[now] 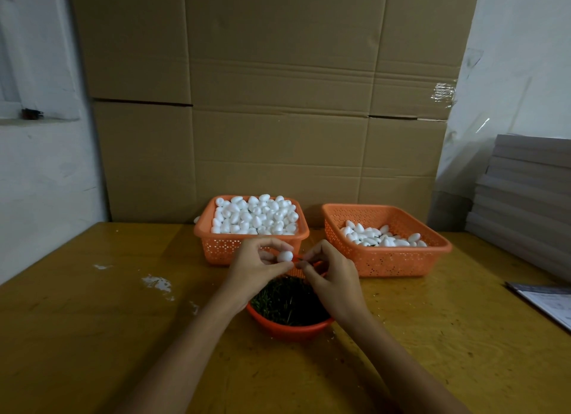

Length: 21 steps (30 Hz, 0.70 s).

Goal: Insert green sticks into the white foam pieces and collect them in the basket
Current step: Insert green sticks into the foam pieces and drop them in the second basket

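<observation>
My left hand (258, 267) pinches a white foam piece (285, 256) over the orange bowl (290, 328) of green sticks (287, 302). My right hand (330, 274) has its fingertips pinched right beside the foam piece; a thin stick between them is barely visible. An orange basket (216, 247) heaped with plain foam pieces stands behind my hands. A second orange basket (395, 262) to the right holds several foam pieces, some with dark sticks showing.
The yellow wooden table (108, 336) carries white foam crumbs (157, 284) at the left. Papers (547, 302) lie at the right edge, with a stack of grey boards (525, 197) behind. Large cardboard boxes (272, 104) close off the back.
</observation>
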Available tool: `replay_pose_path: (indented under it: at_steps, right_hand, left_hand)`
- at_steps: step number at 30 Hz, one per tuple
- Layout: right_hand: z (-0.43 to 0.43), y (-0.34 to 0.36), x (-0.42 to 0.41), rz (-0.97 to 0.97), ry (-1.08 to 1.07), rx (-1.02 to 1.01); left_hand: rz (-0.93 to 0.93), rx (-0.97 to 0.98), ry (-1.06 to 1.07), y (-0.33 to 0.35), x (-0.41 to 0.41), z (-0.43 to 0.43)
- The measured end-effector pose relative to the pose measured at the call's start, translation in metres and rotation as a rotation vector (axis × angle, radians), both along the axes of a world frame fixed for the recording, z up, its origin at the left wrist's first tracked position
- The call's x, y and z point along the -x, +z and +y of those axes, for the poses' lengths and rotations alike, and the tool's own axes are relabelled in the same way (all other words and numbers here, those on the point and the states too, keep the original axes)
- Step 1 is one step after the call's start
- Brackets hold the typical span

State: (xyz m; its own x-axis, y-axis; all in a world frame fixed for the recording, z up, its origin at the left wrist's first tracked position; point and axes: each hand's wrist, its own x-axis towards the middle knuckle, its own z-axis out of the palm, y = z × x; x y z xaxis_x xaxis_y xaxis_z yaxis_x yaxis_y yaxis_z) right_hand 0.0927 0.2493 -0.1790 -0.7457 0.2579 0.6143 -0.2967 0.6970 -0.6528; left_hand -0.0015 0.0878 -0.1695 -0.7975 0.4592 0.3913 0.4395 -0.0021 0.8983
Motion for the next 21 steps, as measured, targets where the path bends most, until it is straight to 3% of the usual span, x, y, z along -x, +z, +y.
replay_pose_path:
  at_steps: [8, 21]
  right_hand:
    - [-0.0012, 0.0004, -0.0008, 0.004, 0.003, 0.011]
    - [-0.0035, 0.0051, -0.0044, -0.009, 0.038, 0.037]
  left_hand:
    - [0.045, 0.061, 0.056, -0.0028, 0.0021, 0.0043]
    - [-0.105, -0.096, 0.042, 0.0002, 0.001, 0.0033]
